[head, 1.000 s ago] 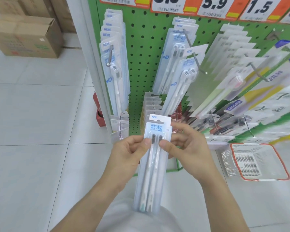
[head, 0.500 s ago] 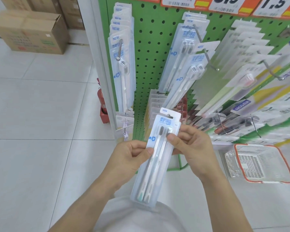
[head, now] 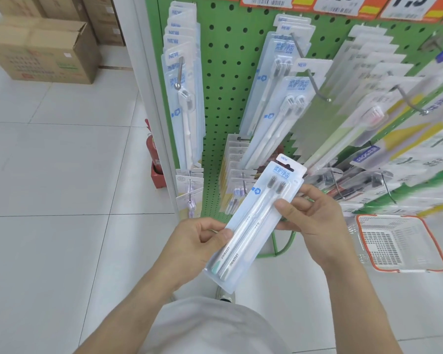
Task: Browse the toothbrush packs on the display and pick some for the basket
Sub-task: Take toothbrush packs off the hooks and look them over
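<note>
Before the pegboard [head: 230, 80], one two-brush pack [head: 253, 221], left hand [head: 195, 244], right hand [head: 315, 223], one basket [head: 437, 241]

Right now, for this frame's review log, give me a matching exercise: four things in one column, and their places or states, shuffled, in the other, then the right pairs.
Things:
1. toothbrush twin pack
2. shopping basket
3. cardboard box
4. fire extinguisher

Places or states:
A. on the floor tiles at far left, flaps shut
B. held tilted between the left hand and the right hand
C. red, standing behind the white upright of the display
D. on the floor at right, below the hanging packs, red rim

Pairs: 1-B, 2-D, 3-A, 4-C
</note>
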The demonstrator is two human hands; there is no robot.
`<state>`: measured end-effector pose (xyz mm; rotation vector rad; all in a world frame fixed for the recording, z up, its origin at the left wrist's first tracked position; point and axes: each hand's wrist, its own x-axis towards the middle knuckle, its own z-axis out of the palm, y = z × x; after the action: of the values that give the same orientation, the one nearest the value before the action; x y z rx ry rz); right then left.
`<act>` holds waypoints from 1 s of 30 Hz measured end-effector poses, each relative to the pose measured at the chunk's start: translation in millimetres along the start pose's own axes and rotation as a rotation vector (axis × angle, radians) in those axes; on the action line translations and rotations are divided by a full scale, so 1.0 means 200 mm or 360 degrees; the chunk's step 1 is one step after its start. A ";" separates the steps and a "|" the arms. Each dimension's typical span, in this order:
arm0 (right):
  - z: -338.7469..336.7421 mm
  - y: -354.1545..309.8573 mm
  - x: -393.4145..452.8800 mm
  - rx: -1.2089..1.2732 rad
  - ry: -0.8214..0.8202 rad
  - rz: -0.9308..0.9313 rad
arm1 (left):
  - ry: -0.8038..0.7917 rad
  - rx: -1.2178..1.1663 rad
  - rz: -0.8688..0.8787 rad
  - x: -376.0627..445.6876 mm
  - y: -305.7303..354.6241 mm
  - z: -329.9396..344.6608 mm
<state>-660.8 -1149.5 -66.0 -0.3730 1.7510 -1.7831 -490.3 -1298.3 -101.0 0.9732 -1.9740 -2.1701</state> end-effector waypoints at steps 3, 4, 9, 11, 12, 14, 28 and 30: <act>0.00 0.02 0.00 0.0027 0.0065 -0.0063 | 0.0017 0.0087 0.0022 0.01 0.01 0.01; -0.01 0.03 0.00 0.0042 0.0114 -0.0066 | 0.0004 0.0118 0.0018 0.01 0.01 0.00; -0.03 0.06 0.00 0.0078 0.0286 -0.0043 | -0.0160 0.0139 -0.0038 0.02 0.00 -0.01; -0.01 0.07 -0.02 0.0053 0.0243 -0.0015 | -0.0131 0.0109 -0.0026 0.02 -0.01 0.00; 0.00 0.07 -0.03 0.0024 0.0185 0.0012 | -0.0108 0.0067 -0.0021 0.02 -0.01 0.01; 0.04 0.10 -0.04 -0.0073 0.0052 0.0067 | -0.0064 -0.0047 -0.0033 0.02 0.00 0.03; 0.03 0.14 -0.09 -0.0091 0.0052 0.0188 | 0.0031 0.0032 0.0101 0.01 -0.02 0.04; 0.04 0.15 -0.09 -0.0111 0.0020 0.0171 | 0.0011 0.0080 0.0144 0.01 -0.01 0.04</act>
<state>-635.3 -1144.1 -91.0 -0.2914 1.8110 -1.6556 -495.5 -1291.2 -104.3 0.8782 -2.0366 -2.0775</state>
